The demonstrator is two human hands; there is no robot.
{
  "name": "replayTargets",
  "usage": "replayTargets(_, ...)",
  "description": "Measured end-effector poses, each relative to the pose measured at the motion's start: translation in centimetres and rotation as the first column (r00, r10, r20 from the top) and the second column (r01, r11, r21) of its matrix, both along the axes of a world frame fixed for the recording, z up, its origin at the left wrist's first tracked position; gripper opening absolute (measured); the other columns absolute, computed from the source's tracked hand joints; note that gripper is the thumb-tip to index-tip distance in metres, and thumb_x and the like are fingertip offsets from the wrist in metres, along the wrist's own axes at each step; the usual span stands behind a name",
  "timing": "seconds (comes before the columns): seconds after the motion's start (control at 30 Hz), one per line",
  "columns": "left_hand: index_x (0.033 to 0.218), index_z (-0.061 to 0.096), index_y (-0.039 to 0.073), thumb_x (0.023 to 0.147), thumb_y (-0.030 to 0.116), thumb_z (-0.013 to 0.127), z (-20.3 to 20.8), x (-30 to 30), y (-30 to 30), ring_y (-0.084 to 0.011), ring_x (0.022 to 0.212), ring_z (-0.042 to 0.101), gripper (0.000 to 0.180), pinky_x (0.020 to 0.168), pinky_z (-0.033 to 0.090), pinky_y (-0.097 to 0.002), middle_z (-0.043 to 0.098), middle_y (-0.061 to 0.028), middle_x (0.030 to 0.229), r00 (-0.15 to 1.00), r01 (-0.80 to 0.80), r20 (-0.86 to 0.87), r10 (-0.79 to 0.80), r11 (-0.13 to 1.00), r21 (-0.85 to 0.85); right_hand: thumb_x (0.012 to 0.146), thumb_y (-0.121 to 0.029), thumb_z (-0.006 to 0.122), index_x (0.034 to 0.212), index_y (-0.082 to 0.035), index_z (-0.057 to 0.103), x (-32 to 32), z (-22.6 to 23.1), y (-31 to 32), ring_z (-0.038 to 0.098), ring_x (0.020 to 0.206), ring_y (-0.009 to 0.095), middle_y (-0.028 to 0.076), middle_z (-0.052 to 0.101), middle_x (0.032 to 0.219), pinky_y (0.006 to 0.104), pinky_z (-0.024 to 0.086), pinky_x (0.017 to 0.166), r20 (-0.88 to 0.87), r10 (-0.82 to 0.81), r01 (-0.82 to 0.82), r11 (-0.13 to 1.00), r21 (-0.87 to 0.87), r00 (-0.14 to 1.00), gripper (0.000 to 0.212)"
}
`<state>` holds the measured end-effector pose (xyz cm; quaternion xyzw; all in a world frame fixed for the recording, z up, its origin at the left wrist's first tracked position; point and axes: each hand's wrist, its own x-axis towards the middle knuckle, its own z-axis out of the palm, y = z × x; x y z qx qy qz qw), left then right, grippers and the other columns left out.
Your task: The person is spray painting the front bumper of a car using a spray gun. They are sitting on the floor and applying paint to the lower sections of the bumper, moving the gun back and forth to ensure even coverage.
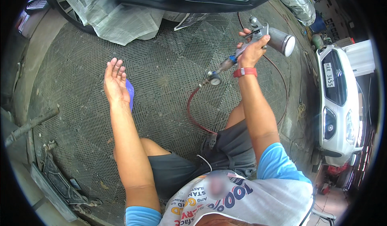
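My right hand [253, 50] is wrapped round the grip of a metal paint spray gun [260, 30], raised at the right. A grey cup with a pale lid [282, 42] sticks out from the gun to the right. Below the grip are a blue fitting and a round pressure gauge [215, 79], which lead into a dark red air hose [188, 105]. At the left my left hand [115, 83] is held up with its fingers stretched out. Something flat and purple [130, 94] shows just behind that hand; whether they touch I cannot tell.
Ahead stands a vehicle with a black lower bumper [193, 4], partly covered with newspaper sheets [109, 16]. Dark grid mats [161, 81] cover the floor, with the hose looping across. A white car [342, 105] stands at the right, and a metal frame [60, 177] lies at lower left.
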<state>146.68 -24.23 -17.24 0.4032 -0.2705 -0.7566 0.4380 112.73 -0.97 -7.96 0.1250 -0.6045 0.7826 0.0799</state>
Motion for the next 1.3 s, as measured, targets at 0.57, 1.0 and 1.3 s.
replayTargets(0.57, 0.142, 0.069, 0.006, 0.111, 0.043, 0.066, -0.1, -2.0, 1.0, -0.0121, 0.106, 0.064, 0.049, 0.097, 0.049, -0.0282, 0.073, -0.0017, 0.124, 0.998, 0.051, 0.039, -0.050, 0.998, -0.029, 0.119, -0.055, 0.038, 0.125, 0.005, 0.065, -5.6, 6.7, 4.1, 0.080, 0.078, 0.025, 0.020, 0.080, 0.097, 0.0322, 0.054, 0.046, 0.025, 0.004, -0.011, 0.964, 0.266, 1.000, 0.066)
replayTargets(1.0, 0.144, 0.069, 0.008, 0.111, 0.044, 0.066, -0.3, -3.2, 1.4, -0.0118, 0.108, 0.064, 0.049, 0.098, 0.050, -0.0284, 0.074, -0.0008, 0.127, 0.994, 0.101, 0.042, -0.099, 0.994, -0.037, 0.120, -0.052, 0.038, 0.118, 0.005, 0.069, -5.8, 7.5, 4.9, 0.078, 0.072, 0.023, 0.019, 0.080, 0.093, 0.0312, 0.052, 0.044, 0.015, -0.010, 0.004, 0.939, 0.344, 1.000, 0.065)
replayTargets(1.3, 0.143, 0.069, 0.007, 0.111, 0.044, 0.067, 0.0, -3.8, 1.9, -0.0117, 0.107, 0.065, 0.050, 0.097, 0.051, -0.0284, 0.074, -0.0023, 0.128, 0.992, 0.118, 0.045, -0.116, 0.991, -0.068, 0.116, -0.065, 0.038, 0.131, -0.002, 0.064, 3.0, 8.9, 1.6, 0.079, 0.088, 0.021, 0.017, 0.080, 0.101, 0.0270, 0.050, 0.049, 0.176, 0.386, -0.423, 0.851, 0.310, 0.905, 0.070)
